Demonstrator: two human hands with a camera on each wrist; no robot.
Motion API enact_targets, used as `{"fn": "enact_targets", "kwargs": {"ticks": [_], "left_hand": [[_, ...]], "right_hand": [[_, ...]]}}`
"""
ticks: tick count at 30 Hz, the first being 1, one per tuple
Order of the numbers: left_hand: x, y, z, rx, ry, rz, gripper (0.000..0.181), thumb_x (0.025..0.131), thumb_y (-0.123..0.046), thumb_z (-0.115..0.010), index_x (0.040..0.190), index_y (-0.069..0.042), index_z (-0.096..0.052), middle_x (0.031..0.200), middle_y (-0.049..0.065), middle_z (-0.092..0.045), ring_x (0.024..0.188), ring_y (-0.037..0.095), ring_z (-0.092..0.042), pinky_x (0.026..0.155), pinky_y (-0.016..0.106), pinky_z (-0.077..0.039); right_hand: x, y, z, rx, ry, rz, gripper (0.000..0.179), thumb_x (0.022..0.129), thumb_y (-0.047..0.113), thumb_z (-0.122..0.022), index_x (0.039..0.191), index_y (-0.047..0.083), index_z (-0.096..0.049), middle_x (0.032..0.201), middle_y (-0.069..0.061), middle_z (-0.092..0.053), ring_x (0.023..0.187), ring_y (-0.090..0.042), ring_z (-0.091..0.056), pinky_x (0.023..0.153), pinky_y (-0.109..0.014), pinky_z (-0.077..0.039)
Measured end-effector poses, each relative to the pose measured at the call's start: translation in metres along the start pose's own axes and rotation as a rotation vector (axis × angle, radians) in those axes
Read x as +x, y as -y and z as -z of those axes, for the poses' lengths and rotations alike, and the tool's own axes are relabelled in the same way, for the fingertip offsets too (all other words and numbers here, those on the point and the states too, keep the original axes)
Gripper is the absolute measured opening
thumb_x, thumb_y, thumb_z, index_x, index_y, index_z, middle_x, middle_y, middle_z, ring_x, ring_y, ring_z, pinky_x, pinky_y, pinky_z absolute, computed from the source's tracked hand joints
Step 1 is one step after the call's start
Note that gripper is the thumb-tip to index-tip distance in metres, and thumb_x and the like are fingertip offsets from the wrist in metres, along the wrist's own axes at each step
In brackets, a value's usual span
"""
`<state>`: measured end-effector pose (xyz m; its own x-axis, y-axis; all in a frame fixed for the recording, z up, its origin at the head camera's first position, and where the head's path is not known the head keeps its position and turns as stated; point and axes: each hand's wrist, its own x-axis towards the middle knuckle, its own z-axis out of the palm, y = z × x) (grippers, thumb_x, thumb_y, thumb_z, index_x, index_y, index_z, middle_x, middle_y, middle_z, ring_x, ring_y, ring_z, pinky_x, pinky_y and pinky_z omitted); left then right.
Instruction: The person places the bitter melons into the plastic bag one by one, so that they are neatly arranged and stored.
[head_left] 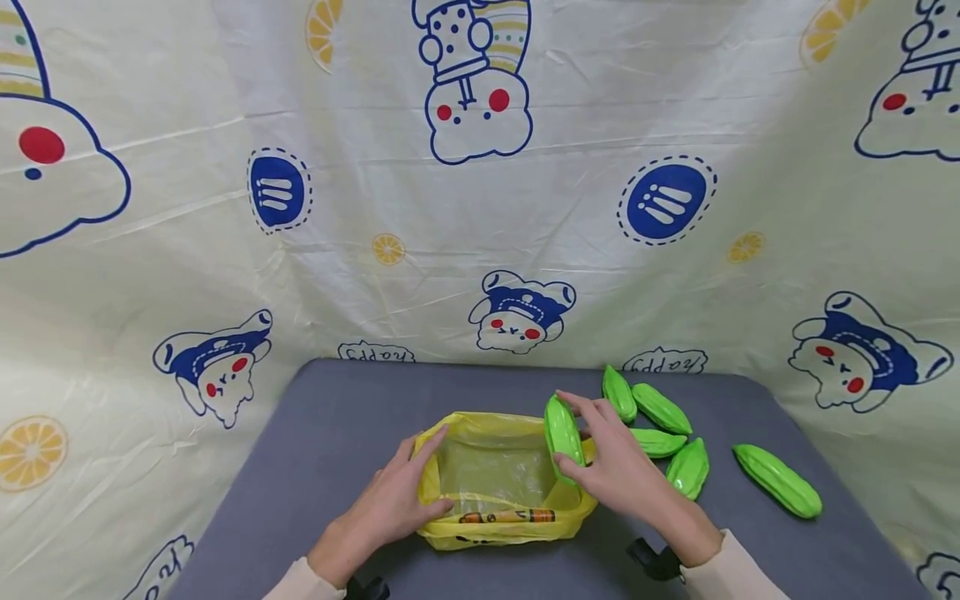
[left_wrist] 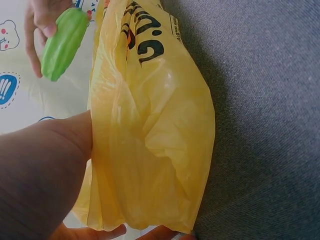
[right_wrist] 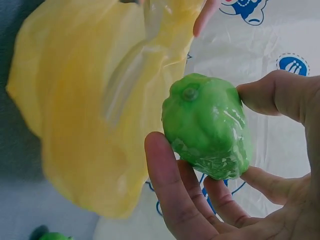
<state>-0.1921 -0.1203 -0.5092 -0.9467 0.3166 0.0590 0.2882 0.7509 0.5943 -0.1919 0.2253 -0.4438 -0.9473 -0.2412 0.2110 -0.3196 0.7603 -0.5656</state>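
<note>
A yellow plastic bag (head_left: 504,533) stands with its mouth spread on the grey table. My left hand (head_left: 390,492) grips its left side, the thumb reaching inside the rim in the left wrist view. Between the thumb and fingers of my right hand (head_left: 611,458) is a bright green, ribbed, gourd-like vegetable (head_left: 562,437), over the right part of the bag's mouth. The right wrist view shows this vegetable (right_wrist: 207,127) end-on, with a small stem stub and a shiny clear film. Most of the left fingers are hidden by the bag.
Several similar green vegetables lie right of the bag, including one near the back (head_left: 618,394) and one (head_left: 687,468) close to my right forearm. Another (head_left: 777,481) lies apart, farther right. A patterned white sheet (head_left: 480,200) hangs behind the grey table (head_left: 345,417).
</note>
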Motion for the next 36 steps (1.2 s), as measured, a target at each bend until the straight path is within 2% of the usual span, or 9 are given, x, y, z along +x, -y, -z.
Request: {"fn": "enact_targets", "kwargs": {"ticks": [4, 10, 15, 19, 24, 30, 36], "left_hand": [[-0.001, -0.002, 0.001, -0.006, 0.002, 0.002, 0.109, 0.094, -0.035, -0.099, 0.184, -0.029, -0.039, 0.177, 0.032, -0.045, 0.149, 0.057, -0.063, 0.113, 0.089, -0.047], [-0.002, -0.004, 0.002, 0.001, -0.007, 0.000, 0.110, 0.093, -0.034, -0.100, 0.184, -0.028, -0.039, 0.176, 0.031, -0.046, 0.148, 0.057, -0.065, 0.113, 0.089, -0.048], [0.000, -0.006, 0.002, 0.002, -0.004, -0.007, 0.109, 0.093, -0.035, -0.099, 0.184, -0.026, -0.039, 0.176, 0.031, -0.047, 0.148, 0.057, -0.064, 0.112, 0.087, -0.050], [0.000, -0.007, 0.002, 0.001, -0.005, -0.002, 0.109, 0.093, -0.034, -0.099, 0.184, -0.025, -0.040, 0.177, 0.030, -0.047, 0.150, 0.056, -0.063, 0.112, 0.086, -0.051], [0.000, -0.006, 0.001, 0.003, -0.006, 0.002, 0.109, 0.093, -0.036, -0.100, 0.184, -0.027, -0.040, 0.177, 0.028, -0.047, 0.151, 0.054, -0.063, 0.112, 0.087, -0.050], [-0.002, -0.007, 0.000, 0.007, -0.018, 0.000, 0.110, 0.091, -0.034, -0.101, 0.183, -0.026, -0.041, 0.175, 0.029, -0.049, 0.148, 0.056, -0.064, 0.112, 0.087, -0.050], [-0.005, -0.007, -0.001, 0.008, -0.028, -0.004, 0.110, 0.091, -0.034, -0.101, 0.183, -0.025, -0.042, 0.176, 0.028, -0.049, 0.147, 0.056, -0.065, 0.110, 0.087, -0.051]], "right_hand": [[0.007, 0.007, -0.002, 0.011, 0.020, 0.015, 0.089, 0.099, 0.023, -0.092, 0.177, 0.017, -0.048, 0.148, -0.019, -0.061, 0.118, -0.028, -0.077, 0.095, -0.048, -0.067], [0.017, 0.014, -0.009, 0.088, 0.101, 0.007, 0.094, 0.098, 0.024, -0.093, 0.179, 0.019, -0.046, 0.147, -0.020, -0.059, 0.120, -0.027, -0.074, 0.101, -0.050, -0.068], [0.022, 0.016, -0.015, 0.111, 0.143, -0.014, 0.098, 0.096, 0.025, -0.095, 0.180, 0.020, -0.045, 0.145, -0.021, -0.059, 0.118, -0.029, -0.077, 0.092, -0.044, -0.068], [0.028, 0.019, -0.019, 0.097, 0.172, -0.006, 0.096, 0.095, 0.029, -0.096, 0.178, 0.021, -0.049, 0.140, -0.017, -0.060, 0.119, -0.024, -0.074, 0.088, -0.035, -0.062], [0.034, 0.024, -0.024, 0.087, 0.194, 0.009, 0.092, 0.095, 0.032, -0.097, 0.175, 0.021, -0.053, 0.137, -0.014, -0.062, 0.121, -0.025, -0.072, 0.089, -0.038, -0.062], [0.041, 0.030, -0.034, 0.135, 0.252, 0.026, 0.091, 0.095, 0.030, -0.096, 0.174, 0.015, -0.053, 0.140, -0.016, -0.063, 0.121, -0.024, -0.072, 0.096, -0.041, -0.067], [0.047, 0.038, -0.046, 0.126, 0.301, 0.037, 0.090, 0.093, 0.030, -0.098, 0.171, 0.013, -0.055, 0.138, -0.017, -0.065, 0.113, -0.025, -0.071, 0.089, -0.038, -0.066]]}}
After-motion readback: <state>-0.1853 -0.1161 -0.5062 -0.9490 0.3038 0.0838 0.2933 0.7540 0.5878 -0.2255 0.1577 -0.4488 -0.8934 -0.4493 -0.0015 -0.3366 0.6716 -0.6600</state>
